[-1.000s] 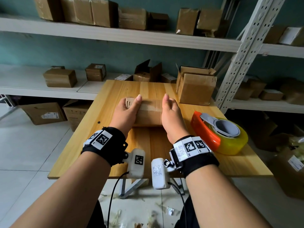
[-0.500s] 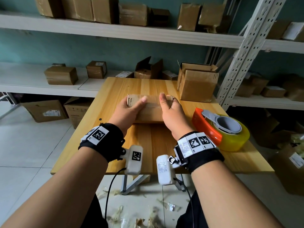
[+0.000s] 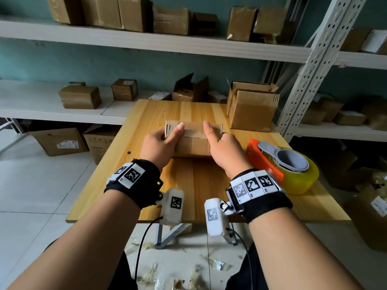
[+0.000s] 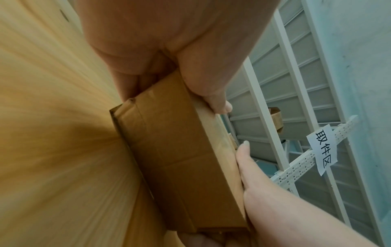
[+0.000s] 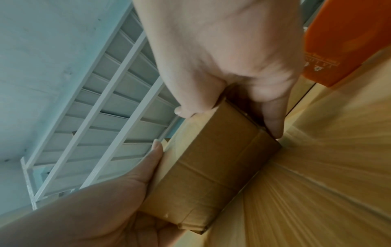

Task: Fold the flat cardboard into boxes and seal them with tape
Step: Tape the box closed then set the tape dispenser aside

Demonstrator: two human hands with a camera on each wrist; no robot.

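Your left hand (image 3: pixel 160 144) and right hand (image 3: pixel 225 150) are both gripping the small brown cardboard box (image 3: pixel 193 139), one at each end, with each thumb lying across the top flap and the remaining fingers wrapping down around the box's ends. The box is sitting near the middle of the pale wooden table (image 3: pixel 188 185), its long side facing you, and your wrists are hovering just above the boards with both forearms reaching straight forward.

You are pressing the flaps down with nothing yet sealing them, so in my judgement they are likely to spring up the moment either thumb lifts. Reaching for tape means freeing your right hand, and the left thumb alone is covering only one end of the seam; the far end could pop open or the light box could skid across the smooth wood. Squeezing harder at the ends risks buckling the thin walls.

The tape dispenser with the orange body and clear yellowish roll (image 3: pixel 291 168) is lying just beside your right wrist. A larger open cardboard box (image 3: pixel 252 110) is standing at the table's far right corner.
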